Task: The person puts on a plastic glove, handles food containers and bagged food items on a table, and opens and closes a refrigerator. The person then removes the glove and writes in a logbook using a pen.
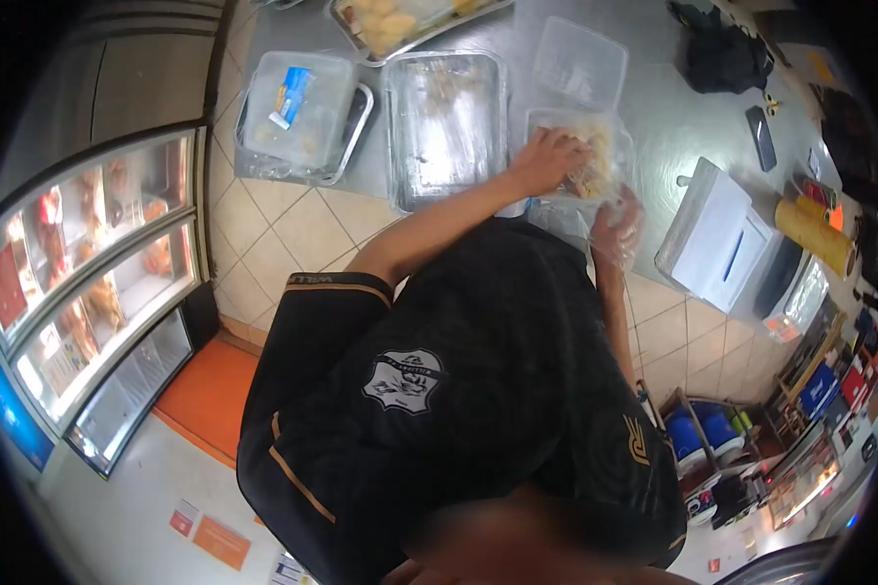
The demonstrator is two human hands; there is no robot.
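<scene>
A clear plastic bag (616, 156) holding pale yellowish and brownish food pieces lies over a clear plastic tub at the near side of the metal table. My left hand (553, 161) reaches across from the left, its fingers bent over the bag and its contents; the fingertips are partly hidden. At the bag's near right side, my right hand (619, 229) is closed on the loose clear film, which covers part of the fingers. Just beyond the bag lies a clear plastic lid (581, 64). Left of my hands sits a metal tray (447, 127) with a few crumbs in it.
A lidded tub (298, 107) with a blue label rests on another tray at left. Food fills a tray (380, 27) at the back. To the right are a phone (762, 138), a black bag (727, 60), a white box (717, 234) with a pen, and a yellow roll (814, 237).
</scene>
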